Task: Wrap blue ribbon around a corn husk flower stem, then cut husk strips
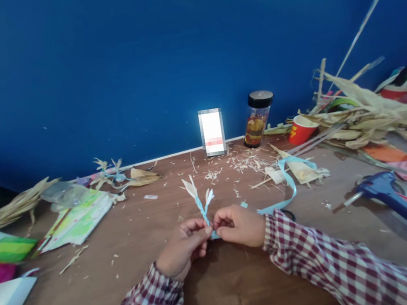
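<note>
Between my hands stands a small forked stem wrapped in light blue ribbon, a husk sprig (200, 204) with pale pointed tips on both branches. My left hand (186, 243) pinches its lower end between thumb and fingers. Close against it, my right hand (238, 226) is closed with fingertips together on the light blue ribbon (215, 236) at the base. A longer run of blue ribbon (289, 186) trails from behind my right hand and curls across the table. My fingertips hide how the ribbon meets the stem.
A blue glue gun (393, 196) lies at right, its cord running forward. Behind are a tilted tea bottle (257, 119), a red paper cup (302, 129) and a heap of dry corn husks (372, 116). Husk scraps (246, 164) litter the table; a green-white packet (80, 218) lies left.
</note>
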`<state>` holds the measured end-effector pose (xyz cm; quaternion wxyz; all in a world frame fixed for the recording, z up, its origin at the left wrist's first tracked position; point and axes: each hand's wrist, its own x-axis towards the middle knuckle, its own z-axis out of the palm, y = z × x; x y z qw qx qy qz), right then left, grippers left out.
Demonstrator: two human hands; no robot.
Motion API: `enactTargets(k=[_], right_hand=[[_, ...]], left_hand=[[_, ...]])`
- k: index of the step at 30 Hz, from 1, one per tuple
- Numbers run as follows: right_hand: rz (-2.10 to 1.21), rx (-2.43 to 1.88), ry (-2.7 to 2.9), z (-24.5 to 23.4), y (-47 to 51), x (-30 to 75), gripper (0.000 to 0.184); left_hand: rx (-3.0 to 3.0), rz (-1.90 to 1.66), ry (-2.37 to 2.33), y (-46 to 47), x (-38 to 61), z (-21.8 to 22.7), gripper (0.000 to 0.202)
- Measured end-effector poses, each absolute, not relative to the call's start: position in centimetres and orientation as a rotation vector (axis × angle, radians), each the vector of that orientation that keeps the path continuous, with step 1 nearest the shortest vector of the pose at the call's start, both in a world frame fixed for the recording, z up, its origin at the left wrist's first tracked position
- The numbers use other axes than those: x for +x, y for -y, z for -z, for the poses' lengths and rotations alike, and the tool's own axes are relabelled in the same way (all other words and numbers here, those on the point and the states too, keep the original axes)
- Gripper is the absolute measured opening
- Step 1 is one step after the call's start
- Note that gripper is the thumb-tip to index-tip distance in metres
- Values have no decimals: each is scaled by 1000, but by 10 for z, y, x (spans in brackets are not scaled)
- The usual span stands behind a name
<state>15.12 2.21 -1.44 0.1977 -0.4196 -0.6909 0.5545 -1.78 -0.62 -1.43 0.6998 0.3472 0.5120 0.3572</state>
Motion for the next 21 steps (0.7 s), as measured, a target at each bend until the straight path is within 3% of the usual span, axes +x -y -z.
enactTargets(k=[11,21], right_hand=[[-1577,-1242,1881,23,-19,149,18],[-1664,-1244,1737,22,-18,147,7]], left_hand=[[828,-791,-1214,7,-16,10,27],[775,-794,-1206,7,-16,10,25]])
